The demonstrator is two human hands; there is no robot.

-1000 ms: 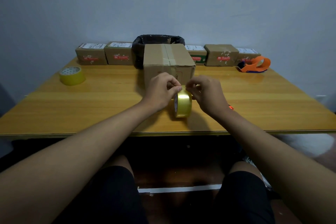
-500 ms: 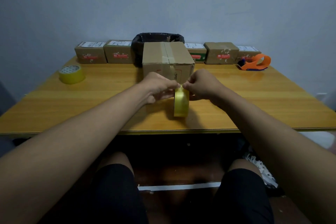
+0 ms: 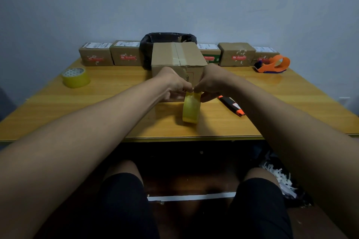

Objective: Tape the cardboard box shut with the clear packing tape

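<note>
The cardboard box (image 3: 178, 55) stands closed at the middle of the wooden table (image 3: 116, 106), with a strip of tape along its top seam. A roll of clear yellowish packing tape (image 3: 191, 108) stands on edge just in front of the box. My left hand (image 3: 173, 83) and my right hand (image 3: 210, 82) meet over the top of the roll, fingertips pinched together on the tape there. Both hands hide the lower front face of the box.
A second yellow tape roll (image 3: 76, 77) lies at the left. An orange tape dispenser (image 3: 273, 64) sits at the back right. A black and orange utility knife (image 3: 231, 105) lies right of the roll. Several small cartons (image 3: 124, 53) and a black-lined bin (image 3: 167, 40) line the wall.
Both hands moved forward toward the box with the roll, which turned edge-on to me. The utility knife, earlier mostly hidden under my right forearm, is now exposed.
</note>
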